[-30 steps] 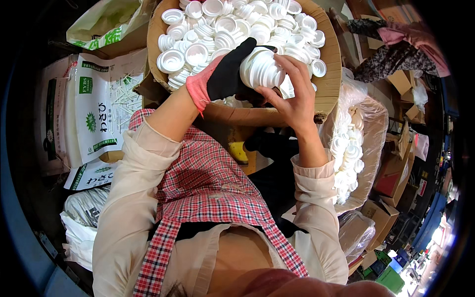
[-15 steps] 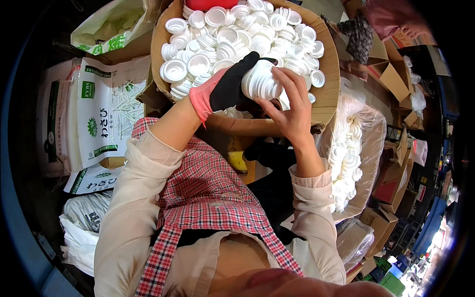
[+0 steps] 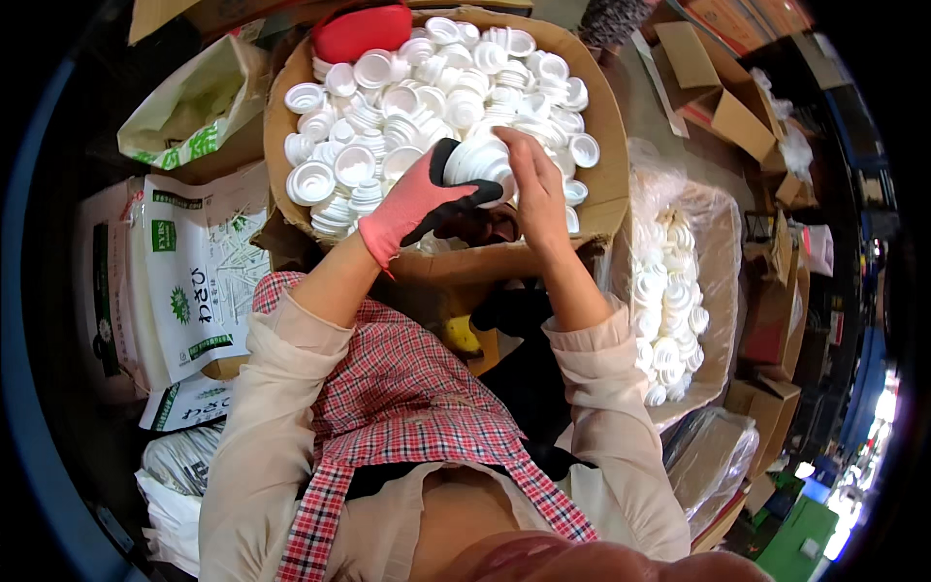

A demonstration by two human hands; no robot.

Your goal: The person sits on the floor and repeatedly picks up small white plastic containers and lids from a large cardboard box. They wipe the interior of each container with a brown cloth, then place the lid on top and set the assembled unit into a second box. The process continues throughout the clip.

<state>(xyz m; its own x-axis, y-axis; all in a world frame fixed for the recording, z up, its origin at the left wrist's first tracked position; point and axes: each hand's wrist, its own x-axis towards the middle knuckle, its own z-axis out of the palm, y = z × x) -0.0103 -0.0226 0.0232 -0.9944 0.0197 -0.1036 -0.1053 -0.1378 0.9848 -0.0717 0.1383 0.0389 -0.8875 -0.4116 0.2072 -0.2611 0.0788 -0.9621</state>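
Observation:
Above the near side of a large cardboard box, my left hand [image 3: 417, 206], in a pink and black glove, grips a white ribbed plastic piece [image 3: 477, 167]. Its thumb lies across the piece's near side. My bare right hand [image 3: 539, 199] presses against the right side of the same piece with bent fingers; some fingertips are hidden behind it. Many similar white ribbed pieces [image 3: 354, 165], round and cup-like, fill the cardboard box [image 3: 603, 160] beneath both hands.
A red object [image 3: 362, 32] lies at the box's far left. To the right stands a plastic-lined carton [image 3: 720, 272] with stacked white pieces [image 3: 669, 315]. Printed white sacks [image 3: 199, 281] and an open bag [image 3: 194, 102] are on the left. Opened cartons [image 3: 722, 102] sit farther right.
My left hand has turned, showing its pink back and thumb, and the white piece has tilted with it. The whole view has shifted, bringing more of the red object into sight.

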